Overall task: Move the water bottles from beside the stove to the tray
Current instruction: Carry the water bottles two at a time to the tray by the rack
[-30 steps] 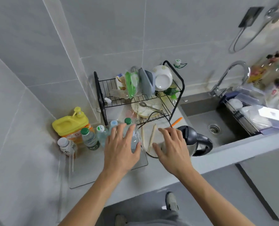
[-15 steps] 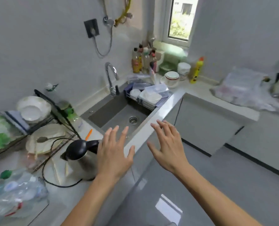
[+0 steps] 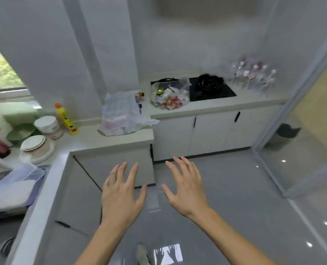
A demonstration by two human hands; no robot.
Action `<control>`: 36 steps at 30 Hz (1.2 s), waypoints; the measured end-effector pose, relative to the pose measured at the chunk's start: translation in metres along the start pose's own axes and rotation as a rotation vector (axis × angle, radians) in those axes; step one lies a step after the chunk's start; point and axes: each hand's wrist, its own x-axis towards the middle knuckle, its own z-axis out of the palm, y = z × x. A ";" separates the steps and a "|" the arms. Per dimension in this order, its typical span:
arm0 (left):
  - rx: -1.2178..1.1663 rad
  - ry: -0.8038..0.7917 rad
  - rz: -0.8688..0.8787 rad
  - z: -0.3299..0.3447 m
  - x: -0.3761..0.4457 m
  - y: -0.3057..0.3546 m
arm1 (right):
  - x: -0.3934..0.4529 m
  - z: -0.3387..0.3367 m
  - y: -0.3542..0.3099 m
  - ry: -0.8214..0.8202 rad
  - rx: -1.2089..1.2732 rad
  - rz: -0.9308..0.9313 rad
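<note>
Several clear water bottles point(image 3: 253, 77) stand in a blurred cluster on the far counter, just right of the black stove point(image 3: 212, 89). My left hand point(image 3: 122, 194) and my right hand point(image 3: 185, 188) hover side by side over the grey floor in the middle of the view, palms down, fingers spread, holding nothing. Both hands are far from the bottles. The tray is out of view.
A black pan point(image 3: 209, 82) sits on the stove. Left of it lie a clear bag of rubbish point(image 3: 169, 96) and a white plastic bag point(image 3: 121, 115). A yellow bottle point(image 3: 66, 119) and stacked bowls point(image 3: 46, 125) stand at the left corner. A glass door point(image 3: 302, 104) is at the right.
My view has swung right, from the dish rack and tray corner past the sink to the stove counter. Both empty hands stayed spread in front of me.
</note>
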 end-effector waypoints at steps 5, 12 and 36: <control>-0.074 -0.072 0.190 0.042 0.115 0.088 | 0.053 -0.029 0.111 0.090 -0.043 0.188; -0.117 -0.094 0.370 0.087 0.297 0.182 | 0.157 -0.062 0.235 0.165 -0.076 0.396; -0.186 -0.099 0.559 0.215 0.677 0.642 | 0.412 -0.233 0.692 0.190 -0.061 0.518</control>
